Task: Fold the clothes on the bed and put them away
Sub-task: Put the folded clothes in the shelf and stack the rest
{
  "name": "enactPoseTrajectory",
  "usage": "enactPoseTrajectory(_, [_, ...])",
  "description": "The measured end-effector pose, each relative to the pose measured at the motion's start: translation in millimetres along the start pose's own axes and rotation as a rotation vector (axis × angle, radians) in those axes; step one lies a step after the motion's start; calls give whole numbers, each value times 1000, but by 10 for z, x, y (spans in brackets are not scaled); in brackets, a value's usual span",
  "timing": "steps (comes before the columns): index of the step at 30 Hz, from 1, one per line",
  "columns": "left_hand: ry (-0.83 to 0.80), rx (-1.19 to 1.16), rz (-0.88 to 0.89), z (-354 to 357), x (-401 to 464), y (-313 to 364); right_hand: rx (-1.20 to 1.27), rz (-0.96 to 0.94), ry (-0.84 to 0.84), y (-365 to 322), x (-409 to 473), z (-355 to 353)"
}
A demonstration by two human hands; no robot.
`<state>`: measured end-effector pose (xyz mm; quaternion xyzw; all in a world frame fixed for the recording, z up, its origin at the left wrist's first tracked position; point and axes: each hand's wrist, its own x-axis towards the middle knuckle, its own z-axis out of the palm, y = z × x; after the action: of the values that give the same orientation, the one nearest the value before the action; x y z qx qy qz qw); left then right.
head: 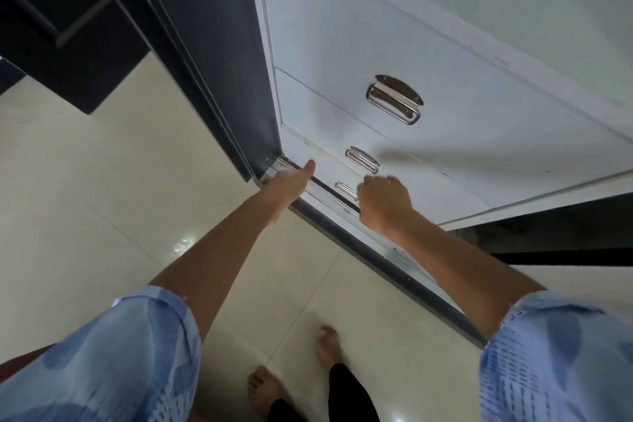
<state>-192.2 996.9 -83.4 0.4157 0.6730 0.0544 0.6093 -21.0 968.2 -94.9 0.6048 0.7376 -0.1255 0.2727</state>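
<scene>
I look down a white wardrobe front (pixel 445 86) with stacked drawers, each with a chrome handle. My right hand (pixel 383 202) has its fingers curled at the lowest drawer's handle (pixel 346 190); the grip itself is hidden behind the knuckles. My left hand (pixel 291 181) reaches to the bottom left corner of that drawer, thumb up against its front, the other fingers hidden below the edge. A middle handle (pixel 362 160) and an upper handle (pixel 394 98) sit above. No clothes or bed are in view.
A dark sliding door (pixel 205 44) stands at the left of the drawers, with a metal floor track (pixel 376 250) running along the base. Glossy cream tiles (pixel 102 199) cover the floor. My bare feet (pixel 325 346) stand close to the track.
</scene>
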Motion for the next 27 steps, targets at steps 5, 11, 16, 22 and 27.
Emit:
enactPoseTrajectory(5, [-33, 189, 51, 157, 211, -424, 167, -10, -206, -197, 76, 683])
enactPoseTrajectory(11, [19, 267, 81, 369, 880, -1025, 375, 59, -167, -233, 785, 1503])
enactPoseTrajectory(16, [41, 292, 77, 478, 1420, -1460, 440, 41, -11, -273, 1378, 1895])
enactPoseTrajectory(22, [46, 332, 133, 497, 1771, -1692, 420, 94, 62, -396, 1771, 2276])
enactPoseTrajectory(27, [86, 334, 197, 432, 1871, -1796, 465, 138, 118, -519, 1940, 2396])
